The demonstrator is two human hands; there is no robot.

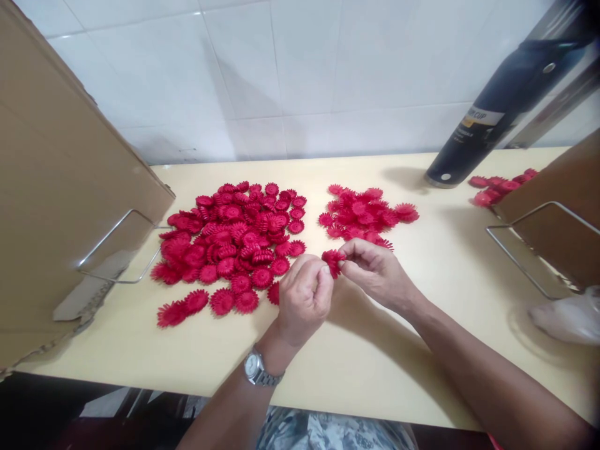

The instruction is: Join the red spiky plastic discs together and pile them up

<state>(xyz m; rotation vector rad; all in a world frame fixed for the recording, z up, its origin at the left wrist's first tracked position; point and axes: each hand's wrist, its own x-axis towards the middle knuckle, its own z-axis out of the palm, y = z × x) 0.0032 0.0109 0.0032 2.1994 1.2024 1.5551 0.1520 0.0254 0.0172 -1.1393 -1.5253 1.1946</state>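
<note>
The right hand's fingers pinch a red flower at their tips; the left hand's fingers curl beside it, grip hard to tell

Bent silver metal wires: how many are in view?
2: left wire beside the tall brown cardboard panel, right wire beside the other brown cardboard panel. More may be hidden.
</note>
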